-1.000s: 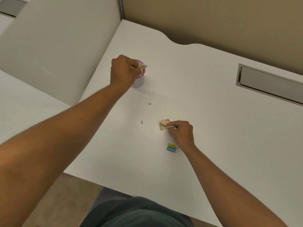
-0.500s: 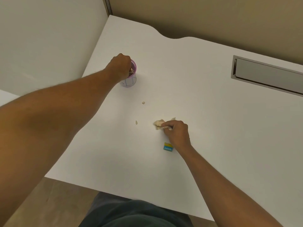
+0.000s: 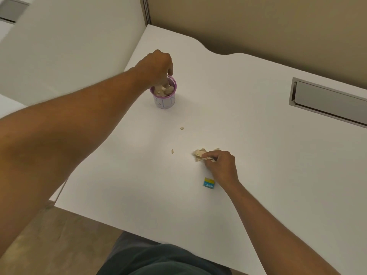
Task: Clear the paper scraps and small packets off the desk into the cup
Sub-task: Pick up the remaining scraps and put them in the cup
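Observation:
A small purple-rimmed cup [image 3: 165, 101] stands on the white desk [image 3: 258, 135], filled with beige paper scraps [image 3: 164, 90]. My left hand [image 3: 156, 66] hovers over the cup's rim with its fingertips pointing down into the scraps. Whether it still grips a scrap I cannot tell. My right hand [image 3: 222, 165] pinches a crumpled beige paper scrap [image 3: 199, 153] lying on the desk. A blue and yellow packet [image 3: 209, 183] lies just left of my right wrist. Two tiny paper bits [image 3: 182, 128] [image 3: 172, 151] lie between the cup and my right hand.
A grey metal cable hatch [image 3: 327, 103] is set into the desk at the right. Tan partition walls [image 3: 258, 22] border the desk at the back and a white panel at the left. The desk's front edge runs just above my lap.
My left hand carried a scrap over the cup and lowered its fingers into it. The right hand kept its pinch on the crumpled scrap. The view shifted slightly.

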{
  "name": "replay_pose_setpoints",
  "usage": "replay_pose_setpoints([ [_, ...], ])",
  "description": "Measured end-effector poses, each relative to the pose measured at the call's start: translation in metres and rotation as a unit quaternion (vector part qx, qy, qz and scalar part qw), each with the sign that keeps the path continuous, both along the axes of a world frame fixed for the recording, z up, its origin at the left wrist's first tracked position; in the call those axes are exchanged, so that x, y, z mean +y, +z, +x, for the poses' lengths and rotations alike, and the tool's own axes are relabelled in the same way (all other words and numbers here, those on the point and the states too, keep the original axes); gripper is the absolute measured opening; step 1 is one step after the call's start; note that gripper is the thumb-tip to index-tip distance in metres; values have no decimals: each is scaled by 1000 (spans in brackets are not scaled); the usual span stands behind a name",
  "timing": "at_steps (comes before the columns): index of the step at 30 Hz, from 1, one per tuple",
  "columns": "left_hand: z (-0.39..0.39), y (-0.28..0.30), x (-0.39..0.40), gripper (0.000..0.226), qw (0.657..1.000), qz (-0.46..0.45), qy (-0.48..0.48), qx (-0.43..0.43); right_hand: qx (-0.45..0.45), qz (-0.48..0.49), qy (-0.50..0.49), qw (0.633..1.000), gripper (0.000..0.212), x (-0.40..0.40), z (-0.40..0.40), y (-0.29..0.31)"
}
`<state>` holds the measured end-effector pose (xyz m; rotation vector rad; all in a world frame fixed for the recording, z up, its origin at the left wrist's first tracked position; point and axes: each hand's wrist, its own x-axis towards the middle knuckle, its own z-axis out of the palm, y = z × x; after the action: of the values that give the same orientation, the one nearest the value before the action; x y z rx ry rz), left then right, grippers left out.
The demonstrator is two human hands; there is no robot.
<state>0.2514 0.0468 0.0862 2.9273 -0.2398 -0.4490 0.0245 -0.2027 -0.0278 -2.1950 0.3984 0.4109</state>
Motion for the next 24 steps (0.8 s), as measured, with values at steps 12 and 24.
replay_pose_setpoints([
  [12,-167,-89,24,47,995,-6,67,68,-111,44,31,992,15,50,92,73],
  [24,-198,-136,22,139,968,66,36,238,-144,-346,424,824,11,161,210,91],
])
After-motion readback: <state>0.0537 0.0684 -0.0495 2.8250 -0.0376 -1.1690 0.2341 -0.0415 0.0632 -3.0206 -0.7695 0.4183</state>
